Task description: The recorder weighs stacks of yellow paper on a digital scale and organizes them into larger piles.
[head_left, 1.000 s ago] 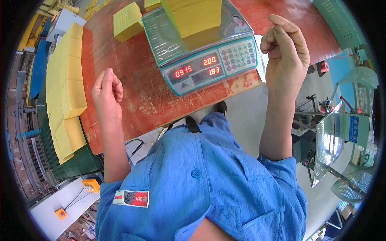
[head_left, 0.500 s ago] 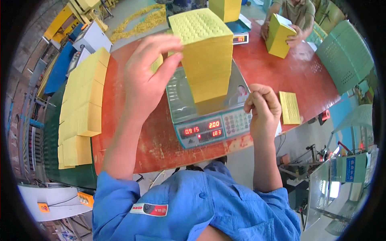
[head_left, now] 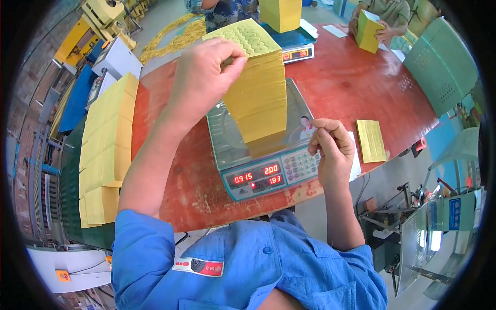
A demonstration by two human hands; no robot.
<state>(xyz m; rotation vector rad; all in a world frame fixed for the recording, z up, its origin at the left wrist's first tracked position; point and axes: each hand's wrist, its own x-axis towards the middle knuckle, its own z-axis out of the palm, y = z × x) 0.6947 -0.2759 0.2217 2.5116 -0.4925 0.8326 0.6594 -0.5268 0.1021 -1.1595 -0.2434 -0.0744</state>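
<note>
A tall stack of yellow sheets (head_left: 258, 98), its top embossed with a curved pattern, stands on the metal plate of a digital scale (head_left: 222, 139) in front of me. My left hand (head_left: 209, 72) is at the upper left edge of the stack, thumb and forefinger drawn together; whatever is between them is hidden. Right of the scale, my right hand (head_left: 333, 155) hovers with its fingers curled and the thumb against the forefinger. Nothing large enough to name shows in that pinch. Red digits glow on the scale's front panel (head_left: 256, 178).
Rows of yellow stacks (head_left: 106, 139) line the left side. A thin yellow pile (head_left: 370, 140) lies right on the red table (head_left: 341, 88). Behind stands another scale (head_left: 298, 53) with a yellow block (head_left: 280, 14). Far right, a co-worker's hands hold a yellow block (head_left: 368, 32); a green chair (head_left: 439, 67) is beside.
My left hand has closed its fingers and come to the stack's upper edge. My right hand keeps its pinch. The view has shifted slightly, and a person's arm now shows at the back.
</note>
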